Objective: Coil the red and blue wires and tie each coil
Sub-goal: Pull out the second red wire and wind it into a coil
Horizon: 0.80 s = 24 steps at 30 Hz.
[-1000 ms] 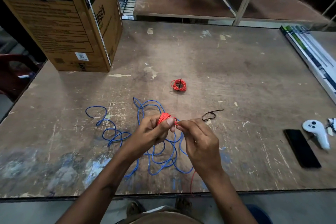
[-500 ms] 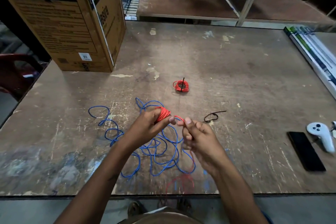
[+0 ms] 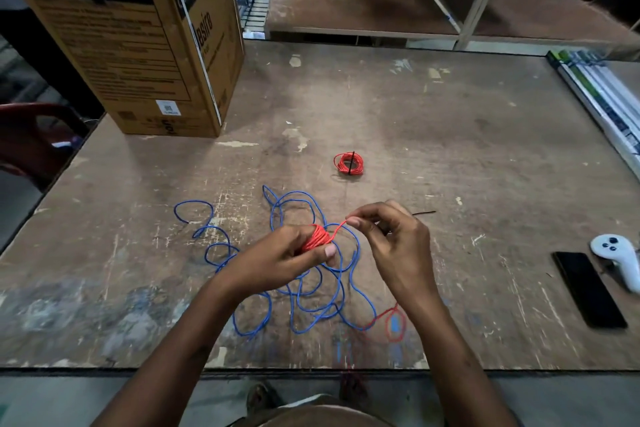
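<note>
One red coil [image 3: 349, 163] done, tied, lying beyond blue wire [image 3: 311, 274]. My left hand [image 3: 287, 260] grips second red coil [image 3: 317, 238] above blue tangle; right hand [image 3: 391, 236] pinches strand, tail [image 3: 388, 321] seemingly short. Blue untouched, black tie [image 3: 424, 213] waiting right of it.

Soft, even, dim indoor light; faint shadows; wide-angle bending at edges.
</note>
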{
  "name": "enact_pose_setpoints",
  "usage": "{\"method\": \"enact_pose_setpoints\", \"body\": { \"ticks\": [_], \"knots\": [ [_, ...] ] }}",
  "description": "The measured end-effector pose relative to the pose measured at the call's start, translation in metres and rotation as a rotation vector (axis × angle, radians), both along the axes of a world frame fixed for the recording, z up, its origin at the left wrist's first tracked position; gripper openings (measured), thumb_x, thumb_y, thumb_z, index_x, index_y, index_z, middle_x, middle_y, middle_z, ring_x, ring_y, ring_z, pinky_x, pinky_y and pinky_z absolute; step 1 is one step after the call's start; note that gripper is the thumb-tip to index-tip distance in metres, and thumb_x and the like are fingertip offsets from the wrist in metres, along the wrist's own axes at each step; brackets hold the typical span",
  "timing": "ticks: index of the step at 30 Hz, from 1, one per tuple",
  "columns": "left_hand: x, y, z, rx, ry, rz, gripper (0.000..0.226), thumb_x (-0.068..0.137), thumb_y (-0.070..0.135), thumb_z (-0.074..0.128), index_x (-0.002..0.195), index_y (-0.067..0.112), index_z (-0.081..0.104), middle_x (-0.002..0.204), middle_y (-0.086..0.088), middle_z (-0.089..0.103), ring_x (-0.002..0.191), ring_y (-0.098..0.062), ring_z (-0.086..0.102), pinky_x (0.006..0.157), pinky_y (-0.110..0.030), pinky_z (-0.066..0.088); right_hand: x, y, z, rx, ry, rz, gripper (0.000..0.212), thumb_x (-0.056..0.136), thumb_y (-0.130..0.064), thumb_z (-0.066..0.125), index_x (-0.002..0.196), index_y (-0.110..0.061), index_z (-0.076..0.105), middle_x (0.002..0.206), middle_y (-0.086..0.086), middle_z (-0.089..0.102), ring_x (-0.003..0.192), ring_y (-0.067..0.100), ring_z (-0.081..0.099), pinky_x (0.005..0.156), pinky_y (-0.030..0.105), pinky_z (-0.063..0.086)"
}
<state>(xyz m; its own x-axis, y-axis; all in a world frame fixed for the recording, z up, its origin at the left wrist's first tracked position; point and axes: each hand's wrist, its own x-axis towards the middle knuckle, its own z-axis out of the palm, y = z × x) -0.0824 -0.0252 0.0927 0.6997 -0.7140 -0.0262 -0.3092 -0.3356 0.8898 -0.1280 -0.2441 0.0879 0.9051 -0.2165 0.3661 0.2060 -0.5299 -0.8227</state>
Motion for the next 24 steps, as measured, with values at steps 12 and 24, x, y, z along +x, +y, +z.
{"method": "enact_pose_setpoints", "body": {
  "ticks": [12,24],
  "knots": [
    [-0.018,-0.016,0.009,-0.256,0.18,0.06,0.038,0.115,0.034,0.04,0.094,0.015,0.066,0.063,-0.006,0.034,0.056,-0.02,0.028,0.053,-0.034,0.023,0.007,-0.007,0.003,0.16,-0.141,0.081,0.005,0.095,-0.016,0.077,0.095,-0.02,0.078,0.094,-0.01,0.072,0.088,0.018,0.072,0.068,0.042,0.054],
    [-0.028,-0.038,0.02,-0.689,0.319,0.138,0.041,0.11,0.029,0.037,0.101,0.009,0.073,0.06,0.008,0.037,0.051,-0.011,0.036,0.052,-0.023,0.041,-0.031,0.051,-0.037,0.356,0.203,0.233,0.028,0.107,-0.019,0.047,0.097,-0.039,0.064,0.073,0.018,0.063,0.048,0.024,0.05,0.046,0.038,0.045]
  ]
}}
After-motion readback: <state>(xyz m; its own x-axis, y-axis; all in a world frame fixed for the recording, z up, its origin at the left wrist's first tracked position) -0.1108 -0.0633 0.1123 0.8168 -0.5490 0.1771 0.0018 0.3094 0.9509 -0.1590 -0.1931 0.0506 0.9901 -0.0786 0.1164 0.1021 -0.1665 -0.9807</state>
